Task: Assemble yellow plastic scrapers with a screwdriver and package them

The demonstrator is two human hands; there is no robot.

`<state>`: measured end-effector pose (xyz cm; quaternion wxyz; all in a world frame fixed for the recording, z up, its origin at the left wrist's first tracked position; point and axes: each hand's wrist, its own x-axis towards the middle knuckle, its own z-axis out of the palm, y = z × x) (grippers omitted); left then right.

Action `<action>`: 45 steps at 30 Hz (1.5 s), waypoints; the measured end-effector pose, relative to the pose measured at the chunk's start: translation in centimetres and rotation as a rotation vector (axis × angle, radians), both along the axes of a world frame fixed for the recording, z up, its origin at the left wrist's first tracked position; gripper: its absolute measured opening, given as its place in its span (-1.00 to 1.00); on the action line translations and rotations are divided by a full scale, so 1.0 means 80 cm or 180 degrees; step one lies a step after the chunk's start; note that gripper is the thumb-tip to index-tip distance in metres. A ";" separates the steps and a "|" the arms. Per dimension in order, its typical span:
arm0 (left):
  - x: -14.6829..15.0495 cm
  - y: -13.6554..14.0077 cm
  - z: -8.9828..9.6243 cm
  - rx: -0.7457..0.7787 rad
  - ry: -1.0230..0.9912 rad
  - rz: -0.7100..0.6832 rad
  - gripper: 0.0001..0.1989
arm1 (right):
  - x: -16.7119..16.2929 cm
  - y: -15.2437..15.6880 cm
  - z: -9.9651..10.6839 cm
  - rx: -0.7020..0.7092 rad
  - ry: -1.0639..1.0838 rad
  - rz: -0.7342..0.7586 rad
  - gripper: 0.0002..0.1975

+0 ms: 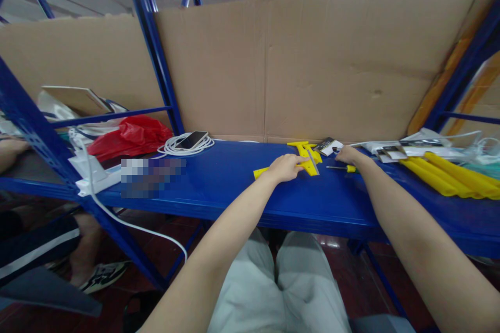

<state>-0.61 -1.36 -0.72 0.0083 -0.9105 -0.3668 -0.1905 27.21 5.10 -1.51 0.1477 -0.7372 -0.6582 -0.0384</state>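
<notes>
- Gripping a yellow scraper (312,168) with the left hand (287,168), just above the blue worktop (230,182) or resting on it; cannot tell which. Showing past the hand on both sides: at the left by its handle end, at the right by its head with a thin metal edge.
- Reaching forward with the right hand (347,154), well clear of the left, down near a black-and-white packet (329,146). Too small to tell whether closed on anything.
- Lying just in front of the right hand: a screwdriver (350,169), with a yellow handle and its shaft pointing left.
- Just behind the held scraper: more yellow plastic (297,143), partly covered.
- Farther right on the worktop: a row of long yellow pieces (449,176), side by side, near white packages (433,152).
- Toward the left: a coiled white cable (170,146) with a dark phone (192,140) lying on it, then a red plastic bag (135,135) beyond.
- Along the back: an upright cardboard panel (332,62), set between blue metal posts (156,57).
- At the far left, below worktop height: the leg (88,237) of another person.
</notes>
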 end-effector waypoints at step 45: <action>-0.005 0.001 0.002 0.0181 0.0120 0.0069 -0.65 | -0.142 -0.052 0.028 0.0323 0.1440 0.1125 -0.89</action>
